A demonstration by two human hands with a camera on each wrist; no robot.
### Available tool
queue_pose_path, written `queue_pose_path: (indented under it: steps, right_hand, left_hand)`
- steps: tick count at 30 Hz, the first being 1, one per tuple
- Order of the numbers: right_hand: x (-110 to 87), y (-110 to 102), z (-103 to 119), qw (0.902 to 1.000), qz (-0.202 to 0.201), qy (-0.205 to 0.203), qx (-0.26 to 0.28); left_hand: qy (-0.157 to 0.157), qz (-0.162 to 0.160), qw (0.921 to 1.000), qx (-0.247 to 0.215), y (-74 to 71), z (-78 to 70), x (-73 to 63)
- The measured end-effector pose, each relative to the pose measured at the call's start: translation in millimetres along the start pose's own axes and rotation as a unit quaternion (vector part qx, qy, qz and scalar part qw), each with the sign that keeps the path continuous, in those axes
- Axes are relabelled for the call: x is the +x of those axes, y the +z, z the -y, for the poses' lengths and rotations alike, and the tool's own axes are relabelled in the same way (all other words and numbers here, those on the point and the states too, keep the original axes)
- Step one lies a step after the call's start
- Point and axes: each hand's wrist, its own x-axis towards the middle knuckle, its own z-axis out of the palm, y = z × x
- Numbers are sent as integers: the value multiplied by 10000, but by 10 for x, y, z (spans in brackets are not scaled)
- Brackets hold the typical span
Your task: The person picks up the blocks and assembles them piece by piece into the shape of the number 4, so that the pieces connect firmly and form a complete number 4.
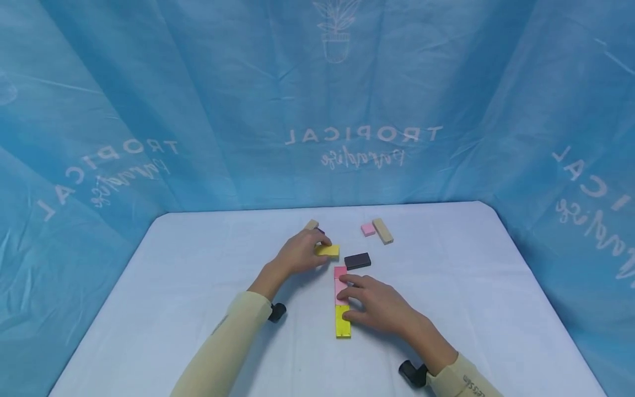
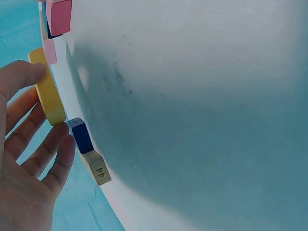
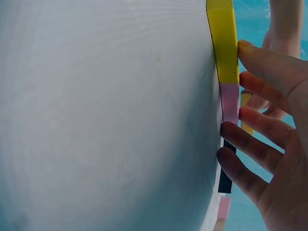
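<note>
1. Held yellow block point(image 1: 328, 251): far side of the counter point(image 1: 149, 309), left of the dark block point(image 1: 358, 261). Can't tell if it clears the surface.
2. Handling, my read: painted wood, so light and stiff, not fragile. Smooth faces could slip a little; low risk.
3. Best hold: across the long sides near mid-length, ends left free.
4. Left hand point(image 1: 303, 252): clamped on that block, thumb on one face, fingertips opposite. Forearm reaches in from lower left, palm facing right.
5. Right hand point(image 1: 379, 305): fingers apart, lightly bent, nothing gripped. Thumb at the near yellow block point(image 1: 343, 325), fingertips along the pink block point(image 1: 341, 289). Forearm comes from lower right.
6. Row runs end to end: near yellow, pink, then the deeper-pink block point(image 1: 340, 272) farthest out. Probably shoves easily; any side push should stay light and spread over several fingers.
</note>
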Motion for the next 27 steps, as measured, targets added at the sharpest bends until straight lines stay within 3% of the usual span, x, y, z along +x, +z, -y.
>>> queue_pose_path:
  steps: [10,22,27]
  right_hand:
    - [-13,-21,15,10000,6,-8,2]
    - [-6,-15,21,10000,33,46,12]
    - [-5,-16,27,10000,46,51,-34]
  left_hand:
    - [-185,-66,9992,-340,41,36,-161]
    - [10,-175,9997,-152,109,52,-285]
    - [-61,-224,9996,-128,113,58,-332]
